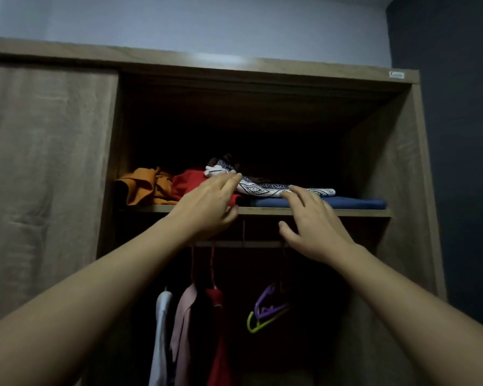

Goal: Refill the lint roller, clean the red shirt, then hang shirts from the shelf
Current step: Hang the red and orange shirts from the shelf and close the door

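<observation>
Both my hands up at the shelf (262,210), palms down, fingers spread, nothing gripped. Left hand (207,201) fingertips rest on the patterned shirt (262,188); right hand (310,218) touches its front edge, set to slide it off, I'd guess. It lies flat atop the blue shirt (354,202), long axis left-right along the shelf. Red folded shirt (188,182) and orange shirt (142,188) sit left. Empty hangers (265,313) below on the rail (234,243).

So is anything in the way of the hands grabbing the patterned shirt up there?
No. Both the left hand and right hand already reach the patterned shirt, which lies on top of the pile on the shelf.
</observation>
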Motion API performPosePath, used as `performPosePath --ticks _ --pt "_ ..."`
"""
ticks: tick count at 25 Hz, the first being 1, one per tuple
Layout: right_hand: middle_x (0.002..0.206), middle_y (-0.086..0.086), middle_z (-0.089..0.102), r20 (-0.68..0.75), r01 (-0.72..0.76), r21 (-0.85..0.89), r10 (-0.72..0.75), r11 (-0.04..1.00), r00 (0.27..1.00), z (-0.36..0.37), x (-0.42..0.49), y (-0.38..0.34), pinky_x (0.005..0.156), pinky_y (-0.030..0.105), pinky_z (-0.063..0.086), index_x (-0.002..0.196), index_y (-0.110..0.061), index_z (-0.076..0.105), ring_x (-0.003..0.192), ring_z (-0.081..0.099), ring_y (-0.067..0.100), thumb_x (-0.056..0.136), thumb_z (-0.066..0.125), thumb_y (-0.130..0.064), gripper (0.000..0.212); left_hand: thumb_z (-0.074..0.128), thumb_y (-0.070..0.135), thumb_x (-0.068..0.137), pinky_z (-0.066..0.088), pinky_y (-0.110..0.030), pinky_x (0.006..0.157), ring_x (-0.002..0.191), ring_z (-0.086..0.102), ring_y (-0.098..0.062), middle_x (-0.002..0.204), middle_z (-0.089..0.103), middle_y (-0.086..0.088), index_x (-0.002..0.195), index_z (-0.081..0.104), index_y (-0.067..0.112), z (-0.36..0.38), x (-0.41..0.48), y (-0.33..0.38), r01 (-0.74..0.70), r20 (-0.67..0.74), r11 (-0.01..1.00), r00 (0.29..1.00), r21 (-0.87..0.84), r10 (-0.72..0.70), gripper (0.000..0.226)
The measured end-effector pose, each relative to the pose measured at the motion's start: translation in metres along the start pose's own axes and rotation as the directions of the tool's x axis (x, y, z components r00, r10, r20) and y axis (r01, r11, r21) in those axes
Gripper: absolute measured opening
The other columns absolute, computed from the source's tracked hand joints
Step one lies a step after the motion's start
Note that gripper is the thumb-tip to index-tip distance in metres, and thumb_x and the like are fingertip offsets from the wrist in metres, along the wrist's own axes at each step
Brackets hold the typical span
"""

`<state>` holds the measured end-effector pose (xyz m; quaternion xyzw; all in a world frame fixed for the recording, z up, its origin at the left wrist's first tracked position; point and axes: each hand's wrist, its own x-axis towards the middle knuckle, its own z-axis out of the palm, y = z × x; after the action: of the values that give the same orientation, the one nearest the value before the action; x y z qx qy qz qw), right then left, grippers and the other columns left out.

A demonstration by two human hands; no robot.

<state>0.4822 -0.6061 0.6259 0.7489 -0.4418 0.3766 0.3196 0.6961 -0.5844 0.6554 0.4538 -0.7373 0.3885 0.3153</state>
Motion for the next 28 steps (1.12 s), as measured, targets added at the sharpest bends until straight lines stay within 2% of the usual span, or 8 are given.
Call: performPosePath --ticks 6,10,14,16,18,21,24,28 --pt "0.153 0.008 0.022 0.049 -0.043 0.052 0.041 0.998 0.998 0.014 0.033 0.021 0.110 0.041 0.028 0.142 -0.022 0.027 0.137 0.028 0.027 0.088 0.048 -0.036 0.059 0.048 0.023 0.089 0.016 -0.028 0.113 0.144 0.016 -0.021 0.156 0.019 -0.010 0.147 0.017 0.010 0.022 0.045 0.008 -0.003 0.012 0.999 1.000 -0.036 0.003 0.067" --pt "0.151 0.007 0.026 0.085 -0.024 0.087 0.016 0.996 0.996 0.019 0.054 0.040 0.109 0.037 0.028 0.143 -0.021 0.027 0.135 0.031 0.027 0.088 0.047 -0.034 0.059 0.051 0.026 0.087 0.010 -0.040 0.116 0.145 0.009 -0.026 0.157 0.010 -0.012 0.147 0.014 0.010 0.040 0.085 0.004 0.004 0.144 0.980 0.989 0.198 -0.034 0.073" --pt "0.147 0.004 0.030 0.143 0.011 0.105 -0.026 0.994 0.989 0.023 0.071 0.057 0.104 0.036 0.032 0.143 -0.025 0.024 0.129 0.036 0.026 0.087 0.048 -0.030 0.061 0.045 0.026 0.090 0.012 -0.048 0.114 0.137 0.029 -0.026 0.145 0.039 -0.008 0.136 0.040 0.019 0.054 0.108 0.005 -0.072 0.204 0.901 0.979 0.428 -0.019 0.048" --pt "0.144 0.005 0.034 0.163 0.012 0.106 -0.029 0.994 0.986 0.027 0.082 0.066 0.102 0.037 0.035 0.143 -0.026 0.026 0.127 0.039 0.027 0.086 0.048 -0.028 0.062 0.042 0.025 0.091 0.022 -0.048 0.109 0.124 0.047 -0.028 0.129 0.055 -0.007 0.126 0.048 0.021 0.051 0.117 0.005 -0.092 0.226 0.893 0.974 0.441 -0.012 0.036" --pt "0.136 0.007 0.041 0.194 0.008 0.095 -0.026 0.995 0.981 0.030 0.094 0.073 0.097 0.038 0.039 0.141 -0.027 0.028 0.122 0.043 0.028 0.084 0.049 -0.030 0.060 0.040 0.023 0.093 0.035 -0.043 0.095 0.109 0.057 -0.030 0.119 0.061 -0.008 0.119 0.047 0.021 0.044 0.122 0.001 -0.047 0.131 0.918 0.991 0.393 -0.006 0.027" --pt "0.130 0.009 0.047 0.242 -0.005 0.051 -0.007 0.999 0.970 0.033 0.114 0.083 0.094 0.037 0.043 0.138 -0.030 0.030 0.118 0.047 0.030 0.080 0.053 -0.030 0.062 0.042 0.025 0.093 0.037 -0.037 0.075 0.105 0.058 -0.031 0.120 0.058 -0.004 0.116 0.044 0.021 0.042 0.124 -0.010 -0.014 0.016 0.963 1.000 0.269 0.010 0.024" --pt "0.134 0.010 0.050 0.391 -0.118 0.071 0.081 0.991 0.917 0.038 0.140 0.093 0.096 0.037 0.045 0.139 -0.035 0.031 0.118 0.050 0.029 0.075 0.057 -0.031 0.069 0.049 0.036 0.086 0.037 -0.042 0.091 0.114 0.052 -0.025 0.125 0.055 -0.001 0.124 0.042 0.029 0.043 0.120 -0.020 -0.054 0.283 0.977 0.959 0.207 -0.007 0.039" --pt "0.134 0.005 0.053 0.547 -0.181 -0.018 0.162 0.983 0.822 0.036 0.158 0.103 0.093 0.031 0.044 0.133 -0.027 0.044 0.115 0.053 0.024 0.076 0.063 -0.033 0.061 0.048 0.040 0.086 0.023 -0.053 0.106 0.124 0.046 -0.025 0.131 0.052 -0.004 0.127 0.040 0.025 0.045 0.125 -0.028 -0.002 0.330 0.932 0.936 0.362 -0.126 0.044"
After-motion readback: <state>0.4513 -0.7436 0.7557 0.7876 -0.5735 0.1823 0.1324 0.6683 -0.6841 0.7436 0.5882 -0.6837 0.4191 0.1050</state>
